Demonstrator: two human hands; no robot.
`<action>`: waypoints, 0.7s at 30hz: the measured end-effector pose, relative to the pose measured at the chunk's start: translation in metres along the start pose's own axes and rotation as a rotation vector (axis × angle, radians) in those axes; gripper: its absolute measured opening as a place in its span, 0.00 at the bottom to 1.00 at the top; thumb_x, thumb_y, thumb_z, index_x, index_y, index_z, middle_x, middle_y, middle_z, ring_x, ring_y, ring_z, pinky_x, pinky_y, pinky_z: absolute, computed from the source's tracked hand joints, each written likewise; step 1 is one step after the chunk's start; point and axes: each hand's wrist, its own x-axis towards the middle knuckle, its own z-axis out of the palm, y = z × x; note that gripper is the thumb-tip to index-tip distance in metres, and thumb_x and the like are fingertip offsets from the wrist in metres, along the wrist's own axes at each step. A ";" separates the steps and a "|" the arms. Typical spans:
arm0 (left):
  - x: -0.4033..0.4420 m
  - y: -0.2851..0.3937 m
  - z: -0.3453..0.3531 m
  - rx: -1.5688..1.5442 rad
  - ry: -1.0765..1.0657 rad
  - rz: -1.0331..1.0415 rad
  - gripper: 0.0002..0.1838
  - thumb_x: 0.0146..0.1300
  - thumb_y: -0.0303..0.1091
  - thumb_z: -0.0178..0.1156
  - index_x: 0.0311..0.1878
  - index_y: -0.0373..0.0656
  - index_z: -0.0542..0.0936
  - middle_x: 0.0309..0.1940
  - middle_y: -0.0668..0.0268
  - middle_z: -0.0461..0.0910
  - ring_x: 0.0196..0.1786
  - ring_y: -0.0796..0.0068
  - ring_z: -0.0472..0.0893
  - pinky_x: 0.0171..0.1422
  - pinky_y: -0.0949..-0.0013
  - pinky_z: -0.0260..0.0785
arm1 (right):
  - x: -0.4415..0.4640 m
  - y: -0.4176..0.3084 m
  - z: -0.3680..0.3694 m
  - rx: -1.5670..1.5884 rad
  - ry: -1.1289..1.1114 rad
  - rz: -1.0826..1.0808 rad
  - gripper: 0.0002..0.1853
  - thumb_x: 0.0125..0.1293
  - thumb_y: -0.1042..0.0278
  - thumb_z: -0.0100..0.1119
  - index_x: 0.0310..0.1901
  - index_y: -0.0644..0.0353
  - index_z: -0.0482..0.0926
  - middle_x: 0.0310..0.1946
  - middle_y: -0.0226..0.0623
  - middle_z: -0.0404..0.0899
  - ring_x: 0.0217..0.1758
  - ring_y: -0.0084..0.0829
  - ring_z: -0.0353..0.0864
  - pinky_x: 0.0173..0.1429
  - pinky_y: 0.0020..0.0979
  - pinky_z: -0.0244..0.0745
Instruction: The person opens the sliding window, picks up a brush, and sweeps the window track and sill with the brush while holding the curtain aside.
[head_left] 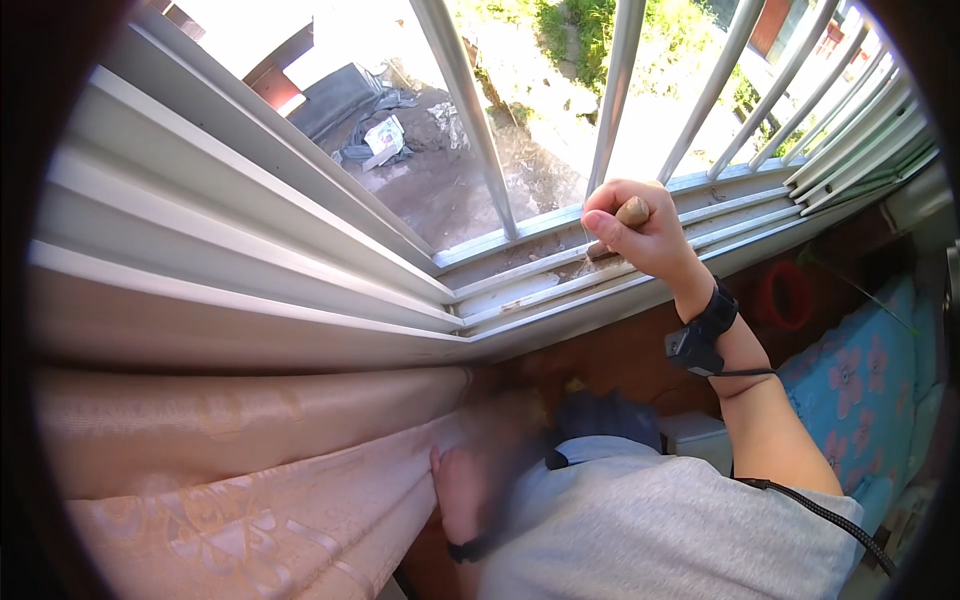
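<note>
Head view: your R hand [655,238] is gripping a wood-handled tool [632,211] at the window track [500,298].
Tool's lower end is sitting low over the track, by the bars [612,90]; track grooves are holding dirt & brown bits. Your L hand [465,492] is resting at the curtain [290,525] edge, blurred, can't tell if it's pinching cloth. Red round tub-like container [768,290] is standing R of your forearm; contents too dark to tell.
</note>
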 end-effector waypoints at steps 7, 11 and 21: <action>0.014 -0.003 0.001 0.030 -0.046 0.020 0.14 0.62 0.35 0.61 0.47 0.37 0.81 0.37 0.52 0.80 0.48 0.53 0.78 0.74 0.50 0.54 | 0.001 0.024 0.058 0.149 -0.021 -0.125 0.09 0.65 0.75 0.61 0.26 0.63 0.77 0.20 0.28 0.76 0.21 0.17 0.71 0.25 0.24 0.64; 0.003 -0.005 0.006 -0.039 -0.004 -0.024 0.14 0.62 0.35 0.60 0.46 0.36 0.81 0.38 0.51 0.80 0.48 0.52 0.78 0.74 0.50 0.54 | -0.004 0.046 0.119 0.105 -0.074 -0.331 0.10 0.61 0.74 0.64 0.24 0.60 0.75 0.16 0.36 0.72 0.18 0.32 0.71 0.25 0.31 0.65; 0.012 0.013 0.005 -0.014 -0.026 -0.077 0.12 0.62 0.36 0.60 0.42 0.36 0.82 0.36 0.54 0.80 0.47 0.56 0.79 0.75 0.49 0.52 | -0.018 0.056 -0.017 0.045 0.221 0.055 0.11 0.62 0.77 0.59 0.22 0.63 0.75 0.17 0.26 0.72 0.22 0.14 0.65 0.26 0.23 0.62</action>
